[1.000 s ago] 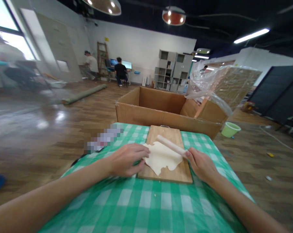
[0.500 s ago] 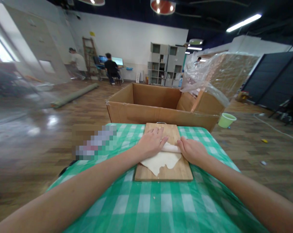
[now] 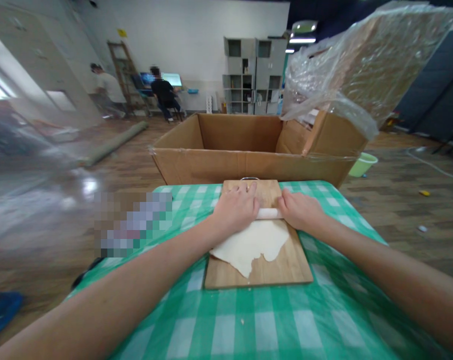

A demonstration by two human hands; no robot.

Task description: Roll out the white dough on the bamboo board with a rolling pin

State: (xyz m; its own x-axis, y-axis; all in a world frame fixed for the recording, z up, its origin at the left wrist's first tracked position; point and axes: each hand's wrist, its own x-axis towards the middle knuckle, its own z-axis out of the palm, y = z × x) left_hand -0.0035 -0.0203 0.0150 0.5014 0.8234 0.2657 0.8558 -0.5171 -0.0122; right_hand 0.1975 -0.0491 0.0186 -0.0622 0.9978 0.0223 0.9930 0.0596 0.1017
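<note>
A white rolling pin [image 3: 268, 214] lies across a thin sheet of pale dough [image 3: 252, 245] on a wooden cutting board [image 3: 226, 277]. Over the pin's left part rests my left hand [image 3: 237, 207], its fingers bent forward past the pin and its palm covering that end. My right hand [image 3: 300, 210] is closed round the right end. Between both hands only a short middle length of the pin shows. Toward me, the dough has a ragged edge with a pointed flap.
A green-and-white checked cloth [image 3: 219, 320] covers the table. Just beyond stands a large open cardboard box [image 3: 226, 167], with plastic-wrapped board [image 3: 391, 65] at its right. A green bucket [image 3: 363, 165] is on the floor. Two people are farther back, one seated at monitors [image 3: 172, 80].
The rolling pin and both hands have moved away from me over the dough, baring more of the sheet. The camera view has tilted down.
</note>
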